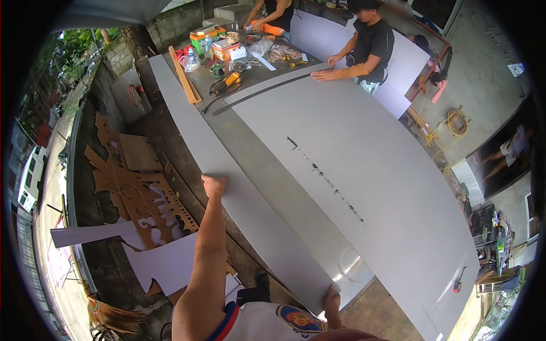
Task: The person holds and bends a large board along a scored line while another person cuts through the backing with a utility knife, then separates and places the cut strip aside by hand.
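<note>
A long, narrow grey panel strip [239, 199] runs from the far left of the worktable to its near edge. My left hand [214, 185] is closed around the strip's left edge, about midway along. At the near end, my right hand [332, 301] grips its corner, with the thumb showing and the other fingers mostly hidden. To the right lies a large grey sheet [364, 153] with a broken line of dark smudges. A bare metal tabletop [273, 165] shows between strip and sheet. Across the far end lies a long black bar [267, 90], with a co-worker's hands [325, 74] at its right end.
A yellow-black power tool [224, 83], a wooden bar [183, 77] and boxes [224, 48] occupy the far table. Another person [276, 14] works behind. Brown cut-out boards [136, 187] and white offcuts [165, 261] lie at left. A red tape measure [458, 284] sits on the sheet.
</note>
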Tool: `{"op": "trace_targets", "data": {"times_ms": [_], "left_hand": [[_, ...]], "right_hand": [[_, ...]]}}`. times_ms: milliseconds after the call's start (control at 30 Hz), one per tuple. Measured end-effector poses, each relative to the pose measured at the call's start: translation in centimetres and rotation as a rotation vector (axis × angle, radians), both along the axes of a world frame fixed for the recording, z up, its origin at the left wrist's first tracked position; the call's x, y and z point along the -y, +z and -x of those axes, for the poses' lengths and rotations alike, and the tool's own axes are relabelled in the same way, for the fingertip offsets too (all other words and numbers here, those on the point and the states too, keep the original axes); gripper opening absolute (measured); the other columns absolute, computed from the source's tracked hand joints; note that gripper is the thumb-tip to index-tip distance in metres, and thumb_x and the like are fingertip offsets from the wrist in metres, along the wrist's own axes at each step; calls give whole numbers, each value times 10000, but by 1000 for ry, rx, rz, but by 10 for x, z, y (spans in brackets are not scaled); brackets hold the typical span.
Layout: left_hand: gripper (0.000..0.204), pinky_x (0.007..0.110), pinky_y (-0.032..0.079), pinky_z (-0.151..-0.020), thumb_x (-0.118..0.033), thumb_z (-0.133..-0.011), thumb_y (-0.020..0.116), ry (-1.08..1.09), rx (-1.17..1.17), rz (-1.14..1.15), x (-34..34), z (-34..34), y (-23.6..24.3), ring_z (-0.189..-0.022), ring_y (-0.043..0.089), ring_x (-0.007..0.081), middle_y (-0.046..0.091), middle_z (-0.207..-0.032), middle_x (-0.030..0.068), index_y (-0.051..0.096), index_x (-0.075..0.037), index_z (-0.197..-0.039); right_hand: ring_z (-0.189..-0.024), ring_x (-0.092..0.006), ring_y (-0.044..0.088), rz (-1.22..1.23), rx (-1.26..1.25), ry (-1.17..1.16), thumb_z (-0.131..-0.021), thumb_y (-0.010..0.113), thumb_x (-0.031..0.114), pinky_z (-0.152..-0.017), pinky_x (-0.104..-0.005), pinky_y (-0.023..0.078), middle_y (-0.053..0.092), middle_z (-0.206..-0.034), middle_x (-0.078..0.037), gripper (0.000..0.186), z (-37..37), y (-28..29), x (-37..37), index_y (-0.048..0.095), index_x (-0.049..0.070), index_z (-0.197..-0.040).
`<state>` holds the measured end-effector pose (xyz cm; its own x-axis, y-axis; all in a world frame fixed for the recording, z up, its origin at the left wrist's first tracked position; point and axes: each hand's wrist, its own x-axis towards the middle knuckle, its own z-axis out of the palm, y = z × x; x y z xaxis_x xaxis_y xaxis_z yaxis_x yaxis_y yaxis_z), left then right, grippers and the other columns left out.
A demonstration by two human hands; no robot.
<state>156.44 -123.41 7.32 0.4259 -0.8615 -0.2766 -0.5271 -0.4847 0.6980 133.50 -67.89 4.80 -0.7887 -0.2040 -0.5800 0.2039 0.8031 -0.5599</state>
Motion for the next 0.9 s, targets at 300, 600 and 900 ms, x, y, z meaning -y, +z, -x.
{"op": "trace_targets", "data": {"times_ms": [300, 600, 900], "left_hand": [[855, 431, 501, -938, -302, -660, 840, 10, 22, -30, -1, -7, -6, -1120, 595, 357, 601, -1196, 207, 338, -39, -1301], [902, 432, 493, -960, -318, -650, 858, -23, 19, -54, -2, -11, -2, -1141, 589, 339, 598, -1217, 190, 318, -52, -1321], [919, 442, 492, -955, -340, -639, 864, -13, 4, -48, -6, -6, 0, -1141, 587, 342, 590, -1233, 182, 316, -65, -1324]], "right_hand": [[-1147, -370, 566, -24, 1, 7, -914, 520, 574, -944, -422, 443, 578, -1219, -291, 768, -3, 10, 6, 523, -121, -1241], [-1117, -381, 579, -30, -29, 8, -918, 515, 571, -928, -425, 449, 592, -1178, -306, 751, -4, 5, 5, 544, -124, -1203], [-1146, -399, 564, -59, -38, -14, -914, 506, 579, -947, -438, 438, 573, -1205, -323, 774, -7, 12, 7, 524, -130, -1224]]}}
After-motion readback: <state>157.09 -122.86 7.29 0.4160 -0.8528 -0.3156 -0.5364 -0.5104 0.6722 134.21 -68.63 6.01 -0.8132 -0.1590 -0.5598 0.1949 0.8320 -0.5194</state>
